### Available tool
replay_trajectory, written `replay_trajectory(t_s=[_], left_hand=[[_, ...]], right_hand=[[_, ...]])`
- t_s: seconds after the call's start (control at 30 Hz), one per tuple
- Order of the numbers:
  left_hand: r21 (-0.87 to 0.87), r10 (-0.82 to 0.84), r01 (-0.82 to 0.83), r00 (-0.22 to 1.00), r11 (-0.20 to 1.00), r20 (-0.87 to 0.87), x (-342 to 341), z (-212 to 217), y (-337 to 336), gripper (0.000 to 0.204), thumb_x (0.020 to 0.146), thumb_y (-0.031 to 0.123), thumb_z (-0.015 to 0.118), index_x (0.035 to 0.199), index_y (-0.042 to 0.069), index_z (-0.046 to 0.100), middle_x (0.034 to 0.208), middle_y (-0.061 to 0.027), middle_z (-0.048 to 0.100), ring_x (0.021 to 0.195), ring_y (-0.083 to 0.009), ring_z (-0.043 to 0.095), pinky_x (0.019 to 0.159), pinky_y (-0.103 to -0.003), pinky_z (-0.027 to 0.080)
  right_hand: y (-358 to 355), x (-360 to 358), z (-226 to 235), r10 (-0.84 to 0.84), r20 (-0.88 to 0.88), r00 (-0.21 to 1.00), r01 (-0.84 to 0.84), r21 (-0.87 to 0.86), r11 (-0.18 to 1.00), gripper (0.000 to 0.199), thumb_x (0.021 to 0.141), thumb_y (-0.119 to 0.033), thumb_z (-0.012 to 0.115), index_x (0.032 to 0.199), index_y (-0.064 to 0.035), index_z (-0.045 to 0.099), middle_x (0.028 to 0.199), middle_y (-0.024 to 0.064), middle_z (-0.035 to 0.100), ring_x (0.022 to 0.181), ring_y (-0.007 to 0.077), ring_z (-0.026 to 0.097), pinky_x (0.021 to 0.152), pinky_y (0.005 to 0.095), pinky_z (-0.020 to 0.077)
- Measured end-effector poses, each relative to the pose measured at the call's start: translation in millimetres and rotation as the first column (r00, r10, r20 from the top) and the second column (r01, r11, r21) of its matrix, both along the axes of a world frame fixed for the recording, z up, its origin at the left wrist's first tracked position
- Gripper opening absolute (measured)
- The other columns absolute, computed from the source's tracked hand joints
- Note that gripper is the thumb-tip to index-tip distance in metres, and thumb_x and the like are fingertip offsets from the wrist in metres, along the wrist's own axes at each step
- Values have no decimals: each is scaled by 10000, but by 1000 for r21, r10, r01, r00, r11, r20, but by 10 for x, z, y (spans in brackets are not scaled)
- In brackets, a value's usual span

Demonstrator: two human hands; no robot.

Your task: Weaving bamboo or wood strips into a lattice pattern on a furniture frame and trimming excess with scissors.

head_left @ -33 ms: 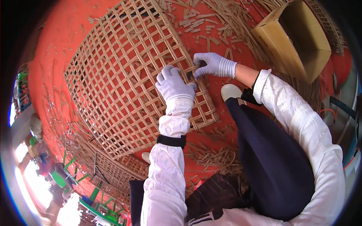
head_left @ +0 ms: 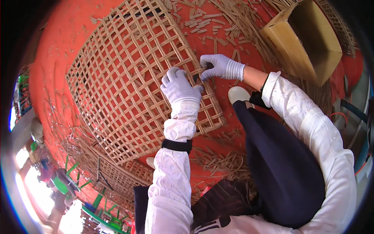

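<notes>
A large open-weave lattice panel (head_left: 128,74) of tan flat strips lies before me, tilted across the view. My left hand (head_left: 179,86), in a pale lilac knit glove, rests on it near the right edge, its fingers curled over the strips. Just right of it, my right hand (head_left: 223,67) wears a matching glove and grips the panel's right border between thumb and bent fingers. A small dark piece (head_left: 196,78) shows between the two hands; its kind is not clear. The right fingertips are partly hidden behind the border.
Short cut strips (head_left: 202,24) and longer bundled strips (head_left: 243,23) litter the red floor (head_left: 58,58). An open cardboard box (head_left: 284,43) stands at the far right. More woven work (head_left: 117,181) lies at lower left, beside green metal frames (head_left: 93,210). My shoe (head_left: 237,94) is close to the panel.
</notes>
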State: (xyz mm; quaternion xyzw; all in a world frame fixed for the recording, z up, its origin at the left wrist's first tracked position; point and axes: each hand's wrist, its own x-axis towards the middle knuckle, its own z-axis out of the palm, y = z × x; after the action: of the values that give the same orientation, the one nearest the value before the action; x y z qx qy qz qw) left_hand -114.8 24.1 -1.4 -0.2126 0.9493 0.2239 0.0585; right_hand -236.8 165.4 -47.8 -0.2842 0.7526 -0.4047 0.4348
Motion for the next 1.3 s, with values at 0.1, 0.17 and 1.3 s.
replay_trajectory(t_s=[0.1, 0.17, 1.3], left_hand=[[35, -4, 3, 1000, 999, 14, 1, 7, 44, 601, 515, 264, 852, 1007, 52, 580, 1187, -81, 495, 1132, -305, 423, 989, -402, 327], [25, -12, 12, 1000, 1000, -8, 56, -48, 6, 611, 511, 269, 854, 1014, 51, 584, 1187, -82, 498, 1128, -303, 431, 985, -404, 333], [-41, -1, 1, 1000, 999, -15, 317, -192, -347, 771, 568, 330, 832, 1222, 62, 523, 1281, -108, 472, 1134, -322, 446, 994, -410, 364]], right_hand=[[72, 34, 36, -15, -24, 1000, 16, 19, 1000, 366, 728, -269, 768, 836, -31, 512, 716, 49, 532, 702, 127, 480, 686, 305, 444], [46, 62, 116, -5, -70, 998, 9, 53, 999, 348, 737, -264, 759, 865, -31, 534, 747, 49, 553, 719, 132, 502, 700, 303, 452], [52, -107, -141, 44, -51, 998, -38, 118, 992, 554, 719, -338, 765, 1089, -2, 526, 975, 105, 604, 910, 198, 570, 840, 329, 455]])
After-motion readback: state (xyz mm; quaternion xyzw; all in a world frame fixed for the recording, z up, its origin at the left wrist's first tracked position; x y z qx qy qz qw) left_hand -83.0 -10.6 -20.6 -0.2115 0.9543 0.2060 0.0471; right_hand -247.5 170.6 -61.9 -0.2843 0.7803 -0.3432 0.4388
